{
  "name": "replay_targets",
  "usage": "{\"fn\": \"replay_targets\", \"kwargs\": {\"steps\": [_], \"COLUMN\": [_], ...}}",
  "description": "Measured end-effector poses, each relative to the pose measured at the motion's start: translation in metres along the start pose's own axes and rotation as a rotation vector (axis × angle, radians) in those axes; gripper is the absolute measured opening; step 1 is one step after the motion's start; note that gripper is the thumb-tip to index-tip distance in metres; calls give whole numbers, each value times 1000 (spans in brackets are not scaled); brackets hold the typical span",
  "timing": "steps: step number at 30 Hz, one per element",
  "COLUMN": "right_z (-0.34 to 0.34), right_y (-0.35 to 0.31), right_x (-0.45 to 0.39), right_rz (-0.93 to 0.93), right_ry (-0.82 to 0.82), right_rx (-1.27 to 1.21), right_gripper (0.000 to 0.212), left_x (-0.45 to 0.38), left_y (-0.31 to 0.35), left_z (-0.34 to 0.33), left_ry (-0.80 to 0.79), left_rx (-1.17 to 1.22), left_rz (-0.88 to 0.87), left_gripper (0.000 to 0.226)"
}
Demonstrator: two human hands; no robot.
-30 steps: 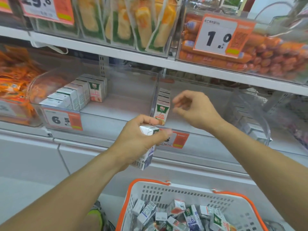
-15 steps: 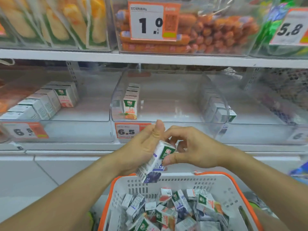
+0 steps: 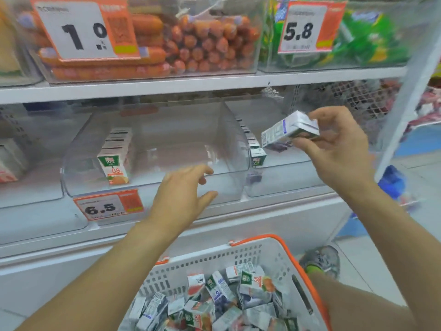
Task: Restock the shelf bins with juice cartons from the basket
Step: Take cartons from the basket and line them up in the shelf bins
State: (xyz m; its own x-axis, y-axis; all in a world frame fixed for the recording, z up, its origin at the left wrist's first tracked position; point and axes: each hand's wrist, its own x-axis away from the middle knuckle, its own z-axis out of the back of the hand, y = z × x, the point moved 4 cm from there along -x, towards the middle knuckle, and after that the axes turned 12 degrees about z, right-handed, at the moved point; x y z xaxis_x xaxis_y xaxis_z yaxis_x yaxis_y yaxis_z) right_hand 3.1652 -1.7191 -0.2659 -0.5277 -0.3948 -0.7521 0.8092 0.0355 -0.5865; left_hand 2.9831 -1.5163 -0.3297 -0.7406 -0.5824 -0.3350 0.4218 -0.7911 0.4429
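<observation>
My right hand (image 3: 338, 149) is shut on a small white and blue juice carton (image 3: 290, 131), held tilted in front of the right clear shelf bin (image 3: 286, 182), which holds a row of cartons (image 3: 256, 156) along its left wall. My left hand (image 3: 183, 197) is open with nothing in it, fingers spread, at the front rim of the middle clear bin (image 3: 229, 144). That bin holds one row of orange-juice cartons (image 3: 114, 163) at its left side. Below, a white basket with orange rim (image 3: 274, 256) holds several loose cartons (image 3: 222, 297).
An orange price tag reading 6.5 (image 3: 107, 206) hangs on the middle bin's front. The upper shelf (image 3: 191, 84) carries bins of sausages (image 3: 191, 41) and green packets (image 3: 362, 37). A white upright post (image 3: 405, 91) stands at the right. My shoe (image 3: 319, 260) is on the floor beside the basket.
The carton passed from my left hand to my right, which lifted it up and right toward the right bin. My left hand opened and moved to the middle bin's rim. View shifted right.
</observation>
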Motion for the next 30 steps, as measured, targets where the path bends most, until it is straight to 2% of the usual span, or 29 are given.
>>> {"fn": "replay_targets", "kwargs": {"steps": [3,7,10,12,18,20,22,24,26,27,28,30], "right_z": [-11,-39,-55,-60,-60,-57,-52,-49,-55,-61,-69,-85], "right_y": [23,35,36,35,30,23,7,-9,-16,-13,-7,13], "right_x": [-2,1,6,11,25,31,37,46,59,68,79,113], "right_rz": [-12,-46,-64,-59,-38,35,154,242,222,155,57,-137], "right_ry": [-180,-489,-626,-697,-729,-651,-491,-368,-368,-442,-591,-1067], "right_rx": [175,308,349,400,441,476,419,330,241,212,212,305], "right_gripper": [38,30,20,24,37,43,39,28,19,17,17,30], "left_x": [-1,-3,-2,-2,1,3,6,11,19,23,26,36], "left_y": [3,0,0,-1,-3,-6,-8,-2,10,16,21,24], "left_z": [-7,-7,-7,-6,-7,-9,-10,-4,2,1,-6,-30], "left_ry": [73,106,102,108,64,6,-4,113,247,248,187,-69], "left_rx": [-46,-17,2,3,2,-5,-24,2,73,106,150,215], "left_rz": [-9,-8,-30,-42,-35,-20,-26,-74,-169,-199,-201,-98], "left_gripper": [24,24,26,28,28,30,34,36,23,17,15,16]}}
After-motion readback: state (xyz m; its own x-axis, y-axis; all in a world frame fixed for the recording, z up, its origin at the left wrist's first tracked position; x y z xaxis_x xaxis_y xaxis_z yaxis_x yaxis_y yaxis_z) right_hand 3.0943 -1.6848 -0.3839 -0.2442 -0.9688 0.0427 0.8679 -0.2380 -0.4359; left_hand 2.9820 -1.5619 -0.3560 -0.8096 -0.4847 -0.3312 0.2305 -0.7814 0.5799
